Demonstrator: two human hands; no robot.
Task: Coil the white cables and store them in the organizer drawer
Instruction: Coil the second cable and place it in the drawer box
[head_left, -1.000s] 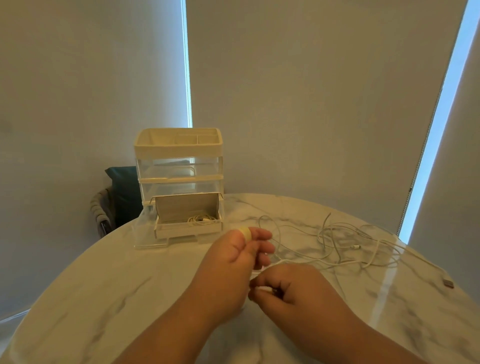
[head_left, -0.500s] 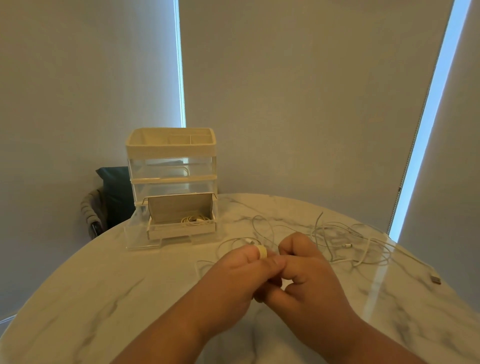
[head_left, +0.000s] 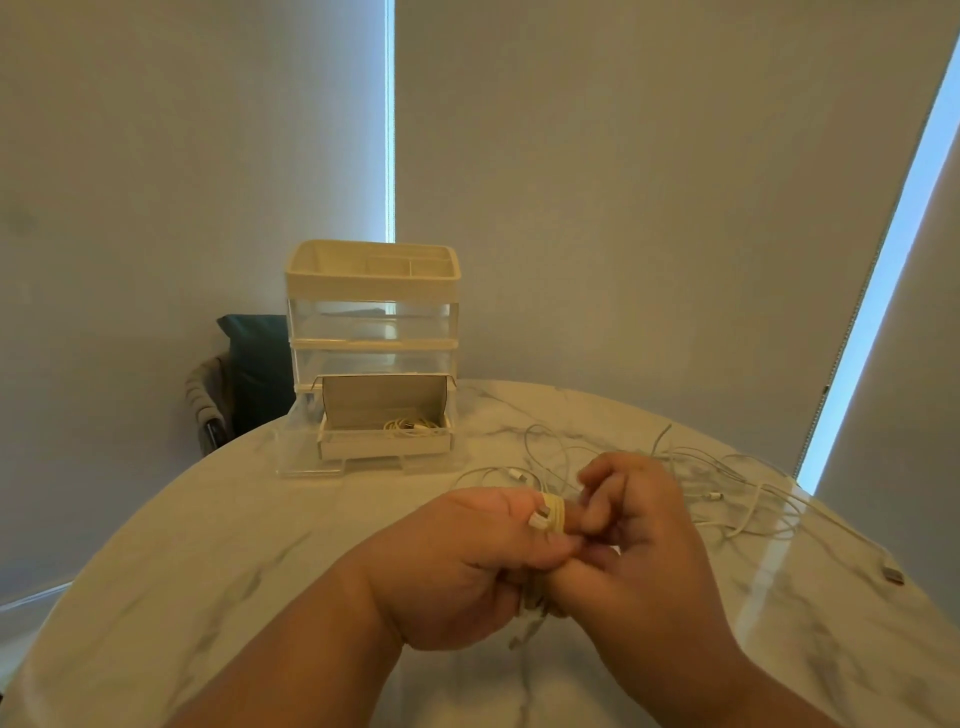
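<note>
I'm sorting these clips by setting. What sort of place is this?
Probably a home room: a round marble-look table, a chair with a dark cushion behind it, drawn roller blinds, and a small drawer organizer.

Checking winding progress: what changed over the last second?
The right hand rose from below the left hand to beside its fingertips, carrying the white cable round them; the wrap there grew thicker and a plug end now shows on it. Both hands kept hold. Unchanged: organizer, its open bottom drawer with one coiled cable, loose cables on the table.
</note>
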